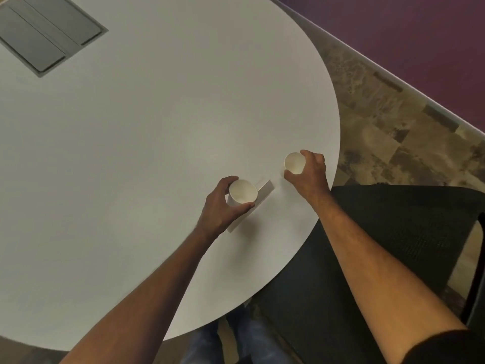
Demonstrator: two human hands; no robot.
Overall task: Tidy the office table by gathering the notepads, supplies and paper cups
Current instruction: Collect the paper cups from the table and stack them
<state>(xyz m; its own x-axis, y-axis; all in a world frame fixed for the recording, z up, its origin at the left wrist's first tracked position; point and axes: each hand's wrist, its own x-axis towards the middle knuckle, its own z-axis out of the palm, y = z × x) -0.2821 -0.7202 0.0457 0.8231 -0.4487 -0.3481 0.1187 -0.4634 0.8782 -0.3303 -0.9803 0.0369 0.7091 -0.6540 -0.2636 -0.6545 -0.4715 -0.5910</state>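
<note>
Two white paper cups stand empty: left hand grips one cup, right hand grips the other cup.

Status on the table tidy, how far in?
Nothing visibly gathered yet. In hand: left hand grips one paper cup, right hand grips the other cup, apart, unstacked. Left: the white notepad lies beside the left cup on the table.

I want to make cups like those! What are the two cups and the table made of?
Both cups, left and right, look like thin white paper: matte, with a thin rolled rim, and plain inside. The table has a smooth, pale grey, matte top, probably laminate over board, though the picture cannot settle that.
</note>
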